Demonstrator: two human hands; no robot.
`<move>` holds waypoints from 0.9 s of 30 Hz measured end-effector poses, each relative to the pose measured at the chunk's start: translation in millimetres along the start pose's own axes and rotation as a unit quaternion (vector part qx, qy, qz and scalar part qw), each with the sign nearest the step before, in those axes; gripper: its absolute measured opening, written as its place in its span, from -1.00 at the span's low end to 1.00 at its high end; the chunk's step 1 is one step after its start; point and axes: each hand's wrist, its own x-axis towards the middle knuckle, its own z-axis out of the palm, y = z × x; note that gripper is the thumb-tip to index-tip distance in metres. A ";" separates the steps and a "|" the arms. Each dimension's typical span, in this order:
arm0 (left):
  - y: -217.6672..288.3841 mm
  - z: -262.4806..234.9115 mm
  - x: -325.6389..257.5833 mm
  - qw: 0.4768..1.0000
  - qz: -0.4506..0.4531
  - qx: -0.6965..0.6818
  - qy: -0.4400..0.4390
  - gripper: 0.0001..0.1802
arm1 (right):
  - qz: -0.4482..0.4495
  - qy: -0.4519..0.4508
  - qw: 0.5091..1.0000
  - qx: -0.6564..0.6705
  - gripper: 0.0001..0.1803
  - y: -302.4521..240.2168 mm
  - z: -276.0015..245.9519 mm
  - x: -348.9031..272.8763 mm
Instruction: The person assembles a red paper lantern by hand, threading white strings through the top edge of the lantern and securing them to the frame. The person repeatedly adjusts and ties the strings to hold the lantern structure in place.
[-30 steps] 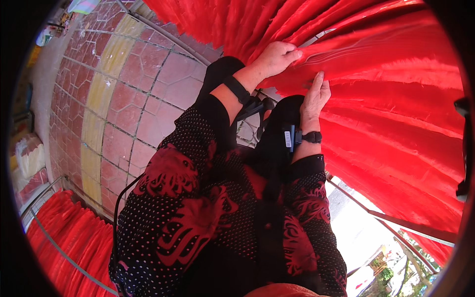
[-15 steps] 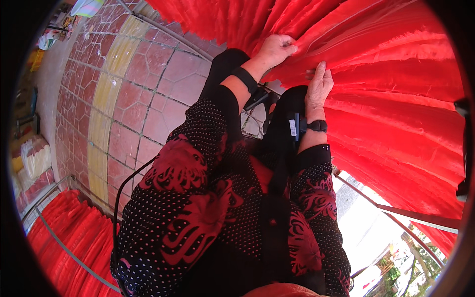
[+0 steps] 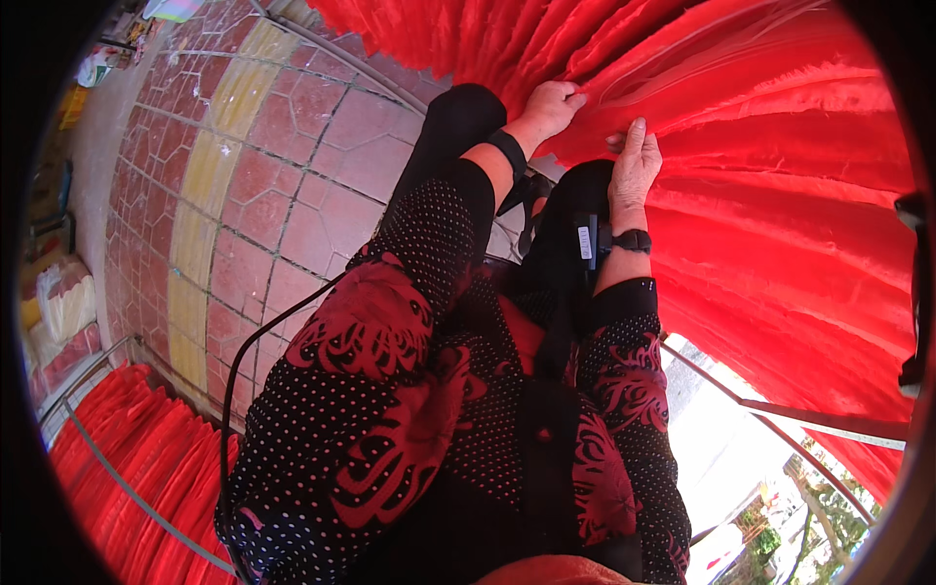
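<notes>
A large sheet of bright red, pleated fabric spreads across the upper right, its folds fanning out from near my hands. My left hand is closed, fingertips pinched on the fabric's near part. Just to its right, my right hand has thumb and fingers brought together at the fabric's edge; the fingers on its far side are partly hidden, and the cloth lies against them. Both wrists wear black bands, and a small dark device with a pale label sits by the right one.
Another bundle of red pleated fabric hangs over a metal rail at lower left. Reddish floor tiles with a yellow strip extend on the left. A metal frame bar crosses at lower right. Bagged goods stand at far left.
My left hand has shifted slightly right and down along the fabric, closer to my right hand. My right hand stays almost in place. The view has tilted a little.
</notes>
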 end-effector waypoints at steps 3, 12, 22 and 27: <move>-9.1 2.6 -2.7 0.998 -0.026 -0.059 0.025 -0.70 | -0.010 -0.001 1.000 0.009 -0.57 -0.1 -2.5 -1.6; -12.2 -0.9 -15.0 0.988 -0.052 -0.128 0.066 -0.74 | -0.022 0.024 0.999 -0.009 -0.56 0.2 -11.0 -8.4; -10.8 -10.7 -25.1 0.980 -0.048 -0.169 0.089 -0.70 | -0.042 0.042 0.998 -0.016 -0.57 -2.8 -16.4 -16.3; -19.9 -12.6 -22.0 0.982 -0.039 -0.148 0.106 -0.72 | -0.041 0.059 0.997 -0.012 -0.59 -0.6 -20.6 -17.4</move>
